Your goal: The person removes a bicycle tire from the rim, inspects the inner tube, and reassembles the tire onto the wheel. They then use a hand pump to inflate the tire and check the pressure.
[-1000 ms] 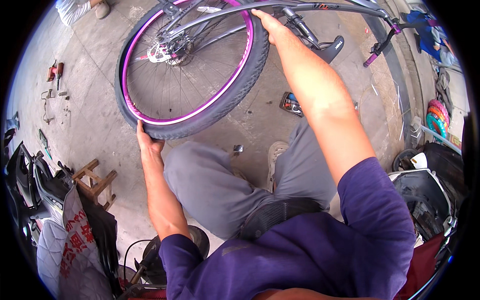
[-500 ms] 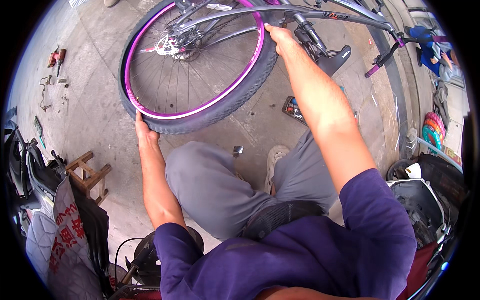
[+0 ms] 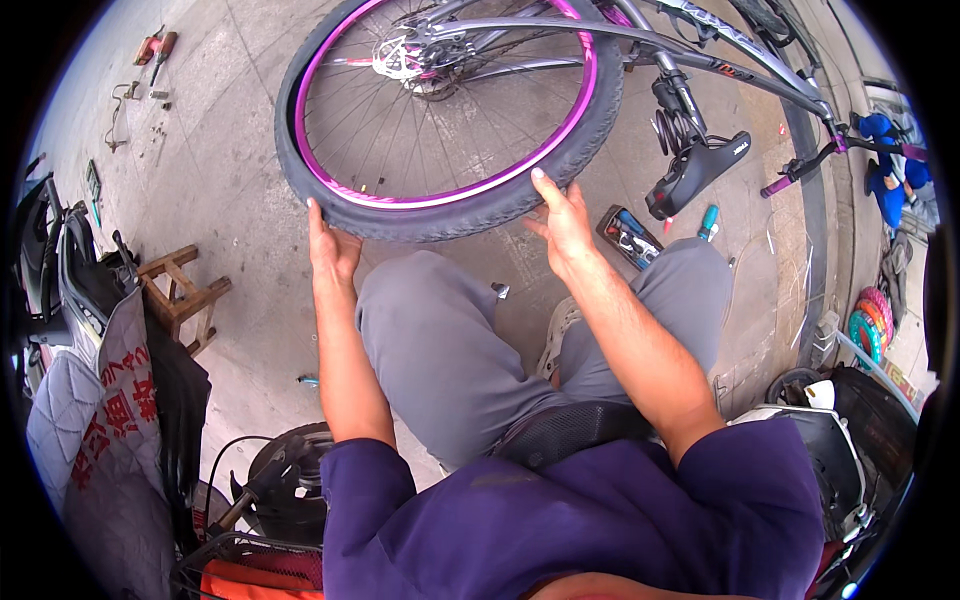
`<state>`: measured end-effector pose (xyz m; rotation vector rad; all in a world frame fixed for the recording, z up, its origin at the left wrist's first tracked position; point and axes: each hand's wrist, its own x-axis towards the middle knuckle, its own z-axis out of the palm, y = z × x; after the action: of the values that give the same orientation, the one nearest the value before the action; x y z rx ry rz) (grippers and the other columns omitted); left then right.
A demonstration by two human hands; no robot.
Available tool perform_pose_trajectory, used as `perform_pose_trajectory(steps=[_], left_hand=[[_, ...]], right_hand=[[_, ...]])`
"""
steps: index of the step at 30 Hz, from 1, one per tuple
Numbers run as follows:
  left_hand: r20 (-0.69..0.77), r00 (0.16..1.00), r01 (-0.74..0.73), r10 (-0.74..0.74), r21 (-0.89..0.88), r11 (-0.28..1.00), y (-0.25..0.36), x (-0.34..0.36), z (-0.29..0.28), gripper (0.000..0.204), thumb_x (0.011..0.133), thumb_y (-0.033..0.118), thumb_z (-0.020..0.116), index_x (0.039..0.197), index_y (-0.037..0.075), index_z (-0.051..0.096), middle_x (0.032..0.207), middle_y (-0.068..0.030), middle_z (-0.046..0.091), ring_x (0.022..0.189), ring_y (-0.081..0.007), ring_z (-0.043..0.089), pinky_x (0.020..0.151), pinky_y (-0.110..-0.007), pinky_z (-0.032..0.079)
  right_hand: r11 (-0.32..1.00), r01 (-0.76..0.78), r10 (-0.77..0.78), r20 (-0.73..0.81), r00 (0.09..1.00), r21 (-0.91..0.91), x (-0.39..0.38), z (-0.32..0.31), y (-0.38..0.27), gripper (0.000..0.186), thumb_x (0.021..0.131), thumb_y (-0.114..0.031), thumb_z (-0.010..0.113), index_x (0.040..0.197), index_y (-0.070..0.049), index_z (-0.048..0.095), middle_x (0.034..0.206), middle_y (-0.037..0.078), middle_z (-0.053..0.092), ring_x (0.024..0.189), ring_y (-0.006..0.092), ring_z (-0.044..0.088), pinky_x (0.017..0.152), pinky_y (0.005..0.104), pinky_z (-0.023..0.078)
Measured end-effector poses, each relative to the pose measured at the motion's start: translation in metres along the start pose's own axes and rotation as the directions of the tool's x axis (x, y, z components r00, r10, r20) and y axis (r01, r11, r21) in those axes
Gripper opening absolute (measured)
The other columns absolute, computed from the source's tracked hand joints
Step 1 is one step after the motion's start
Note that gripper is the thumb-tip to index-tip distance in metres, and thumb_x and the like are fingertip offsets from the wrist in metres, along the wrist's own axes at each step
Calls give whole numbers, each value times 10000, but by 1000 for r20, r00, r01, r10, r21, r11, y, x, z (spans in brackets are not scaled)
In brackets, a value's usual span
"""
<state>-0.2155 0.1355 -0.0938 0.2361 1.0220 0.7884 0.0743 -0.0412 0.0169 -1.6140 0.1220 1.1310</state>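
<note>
A bicycle's wheel, with a black tyre (image 3: 433, 222) and purple rim (image 3: 577, 100), lies sideways above my knees, still joined to the grey frame (image 3: 690, 62). My left hand (image 3: 333, 245) grips the tyre's near left edge, thumb along its side. My right hand (image 3: 557, 220) is on the near right part of the tyre, thumb on top and fingers curled at its edge, some hidden. The black saddle (image 3: 695, 175) lies right of the wheel, above an open tool case (image 3: 628, 238) and a teal-handled tool (image 3: 709, 222).
A wooden stool (image 3: 180, 290) stands at left beside vehicle parts and a quilted cover (image 3: 65, 420). Red tools (image 3: 155, 50) lie on the floor. At right are coloured rings (image 3: 870, 325), black bins or parts (image 3: 830, 450), and another person (image 3: 885, 170) in blue.
My right hand has slid from the tyre's upper right down to its near right. The bicycle appears shifted rightward and upward in view, and my left hand sits higher and further right.
</note>
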Motion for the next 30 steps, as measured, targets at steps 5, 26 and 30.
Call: perform_pose_trajectory(steps=[5, 26, 30], left_hand=[[-208, 978, -15, 15, 2, 1000, 11, 21, 15, 572, 1034, 394, 598, 1435, 2, 487, 1463, -168, 548, 1317, -353, 549, 1153, -530, 413], [-199, 980, 51, -30, 103, 993, 28, 37, 16, 749, 1007, 509, 598, 1532, 13, 399, 1581, -168, 433, 1416, -355, 461, 1200, -528, 342], [-275, 961, 51, -21, 104, 993, 17, 50, 18, 731, 1021, 495, 579, 1539, 12, 398, 1617, -158, 388, 1441, -348, 438, 1206, -538, 329]], right_hand=[[965, -180, 145, 182, 973, 190, 12, 22, 42, 641, 919, -422, 763, 1400, -97, 493, 1342, 112, 588, 1257, 284, 554, 1069, 568, 419], [927, 2, 18, -49, 999, 376, 76, -2, -3, 780, 918, -532, 732, 1466, -36, 485, 1543, 136, 483, 1407, 298, 453, 1197, 486, 317], [939, -6, 22, -41, 999, 344, 78, -9, -14, 863, 903, -582, 724, 1503, -32, 437, 1567, 133, 453, 1432, 300, 421, 1217, 488, 279]])
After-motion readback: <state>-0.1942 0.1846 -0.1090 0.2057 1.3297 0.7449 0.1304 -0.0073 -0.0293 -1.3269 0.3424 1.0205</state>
